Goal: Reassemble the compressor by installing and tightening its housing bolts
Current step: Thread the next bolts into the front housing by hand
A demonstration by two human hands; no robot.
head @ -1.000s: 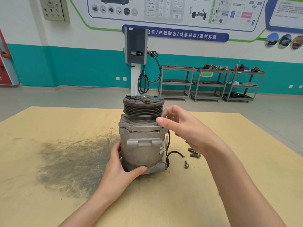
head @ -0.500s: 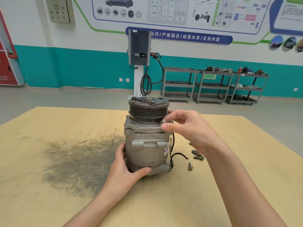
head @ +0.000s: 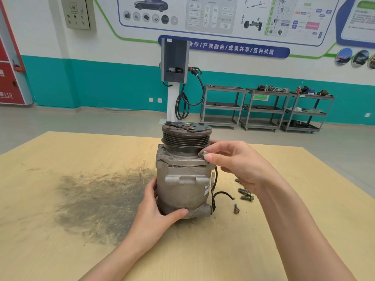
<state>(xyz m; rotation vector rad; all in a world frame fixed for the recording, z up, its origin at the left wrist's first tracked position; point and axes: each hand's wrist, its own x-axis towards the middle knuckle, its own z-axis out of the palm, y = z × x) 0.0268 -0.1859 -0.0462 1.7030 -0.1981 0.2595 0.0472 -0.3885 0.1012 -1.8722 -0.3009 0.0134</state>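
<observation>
Loose bolts (head: 244, 194) at 3 o'clock of compressor (head: 183, 173), under right wrist. L hand (head: 156, 216) grips base; R hand (head: 233, 161) pinches bolt (head: 204, 153) at flange. Table (head: 60, 151) edge far behind.

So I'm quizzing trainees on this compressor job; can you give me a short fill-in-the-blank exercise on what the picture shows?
1. The compressor stands upright on the ____ table.
2. The right hand pinches a bolt at the housing flange, just below the ____.
3. The left hand grips the compressor near its ____.
4. Loose bolts lie on the table to the ____ of the compressor.

Missing words: wooden; pulley; base; right
</observation>
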